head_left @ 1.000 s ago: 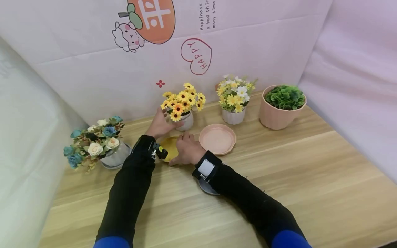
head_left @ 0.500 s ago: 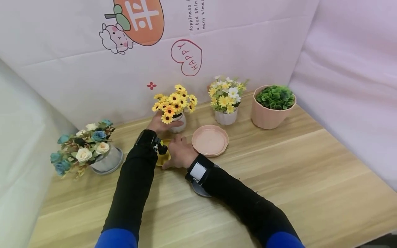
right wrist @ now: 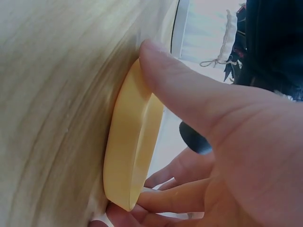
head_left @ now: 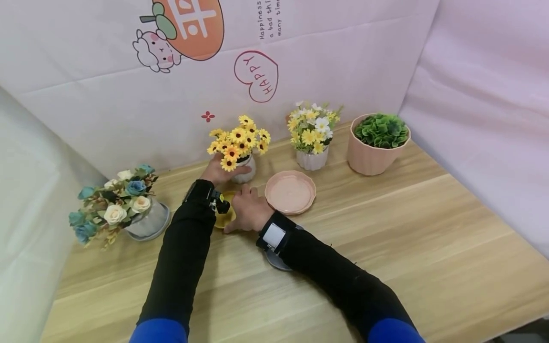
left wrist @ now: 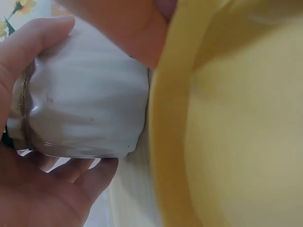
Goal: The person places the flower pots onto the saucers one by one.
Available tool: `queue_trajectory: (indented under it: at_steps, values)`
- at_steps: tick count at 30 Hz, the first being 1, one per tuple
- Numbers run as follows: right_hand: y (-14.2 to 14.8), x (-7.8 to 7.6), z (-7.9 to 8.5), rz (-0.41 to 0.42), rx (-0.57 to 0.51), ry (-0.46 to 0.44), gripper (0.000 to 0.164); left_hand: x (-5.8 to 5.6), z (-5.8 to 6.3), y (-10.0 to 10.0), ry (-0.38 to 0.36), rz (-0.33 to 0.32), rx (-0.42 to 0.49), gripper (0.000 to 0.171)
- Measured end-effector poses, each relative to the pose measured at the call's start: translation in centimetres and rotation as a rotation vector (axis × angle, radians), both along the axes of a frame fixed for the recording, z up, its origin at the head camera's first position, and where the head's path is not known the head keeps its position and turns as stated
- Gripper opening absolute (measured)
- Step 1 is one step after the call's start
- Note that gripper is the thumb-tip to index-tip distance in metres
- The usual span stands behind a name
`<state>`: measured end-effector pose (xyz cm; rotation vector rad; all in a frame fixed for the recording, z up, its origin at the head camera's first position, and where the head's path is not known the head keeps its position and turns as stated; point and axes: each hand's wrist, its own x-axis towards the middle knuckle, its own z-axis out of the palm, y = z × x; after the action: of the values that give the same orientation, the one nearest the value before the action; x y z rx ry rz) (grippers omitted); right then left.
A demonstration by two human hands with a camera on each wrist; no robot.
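Note:
My left hand point(head_left: 218, 170) wraps round a white ribbed flowerpot point(head_left: 244, 173) of yellow dark-centred artificial flowers point(head_left: 238, 142). In the left wrist view the thumb lies along the top of the pot point(left wrist: 90, 90) as seen there, and several fingers curl beneath. My right hand point(head_left: 250, 210) grips a shallow yellow saucer point(head_left: 224, 219), just in front of that pot on the table. The right wrist view has the thumb over one end of the saucer's wall point(right wrist: 124, 146), fingers at the other end. Part of the saucer is hidden behind my right hand and left wrist.
A pink saucer point(head_left: 290, 191) lies right of my hands; a grey saucer point(head_left: 276, 261) is partly under my right forearm. Blue-and-cream roses in a pot point(head_left: 147, 220) stand at left. A yellow-and-white flower pot point(head_left: 312, 159) and a pink planter point(head_left: 371, 157) stand at back right.
The head view has shifted, so everything appears further left. My left hand has closed further round the white pot, its thumb reaching across the front. My right hand stays on the yellow saucer.

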<state>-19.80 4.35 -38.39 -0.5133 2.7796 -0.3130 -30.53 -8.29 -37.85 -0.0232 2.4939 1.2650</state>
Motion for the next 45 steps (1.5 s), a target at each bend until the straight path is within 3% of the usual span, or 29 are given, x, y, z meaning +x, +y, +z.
queue_trajectory:
  at_steps: [8, 14, 19, 22, 31, 38, 45]
  values:
    - [0.1, 0.2, 0.6, 0.020, -0.013, -0.004, 0.086, 0.7, 0.4, -0.6, -0.027, 0.001, -0.029, 0.118]
    - [0.3, 0.4, 1.0, 0.027, -0.031, -0.027, 0.080, 0.9, 0.2, -1.1, 0.063, -0.070, -0.013, 0.101]
    - [0.4, 0.3, 1.1, 0.016, -0.036, -0.067, 0.083, 1.5, 0.3, -1.7, 0.065, -0.086, -0.023, 0.102]
    - [0.5, 0.2, 1.2, 0.031, -0.022, -0.063, 0.085, 1.9, 0.4, -2.0, 0.077, -0.110, 0.015, 0.097]
    - [0.8, 0.0, 1.2, 0.066, -0.011, -0.046, 0.075, 3.6, 1.1, -3.7, 0.025, -0.105, -0.064, 0.106]
    - [1.2, 0.1, 1.0, 0.069, -0.046, -0.058, 0.073, 4.5, 0.8, -4.8, 0.072, -0.149, -0.062, 0.097]
    - [1.3, 0.4, 1.2, 0.079, -0.059, -0.082, 0.076, 4.7, 0.5, -5.5, 0.081, -0.157, -0.060, 0.101]
